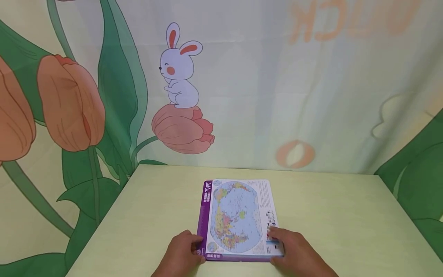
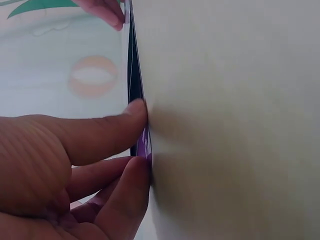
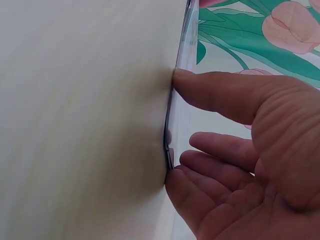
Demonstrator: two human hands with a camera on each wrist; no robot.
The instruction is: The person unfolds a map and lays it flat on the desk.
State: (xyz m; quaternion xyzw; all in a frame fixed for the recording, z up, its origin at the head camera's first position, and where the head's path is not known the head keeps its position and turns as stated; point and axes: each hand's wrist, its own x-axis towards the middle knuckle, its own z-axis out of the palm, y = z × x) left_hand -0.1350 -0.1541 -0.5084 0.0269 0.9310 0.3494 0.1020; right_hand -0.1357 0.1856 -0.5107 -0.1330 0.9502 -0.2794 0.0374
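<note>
A flat rectangular world map board lies on the table in the head view, its map turned sideways and a purple border along its left and front edges. My left hand grips the front left corner, thumb at the front edge and fingers at the left side. At the front right corner, my right hand holds the board, with fingertips over its top face. Seen edge-on in the left wrist view, the board's purple corner sits between thumb and finger. The right wrist view shows its dark thin edge between thumb and forefinger.
The pale yellow table extends on both sides of the board. Behind it hangs a printed curtain with tulips, green leaves and a white rabbit, meeting the table's back edge.
</note>
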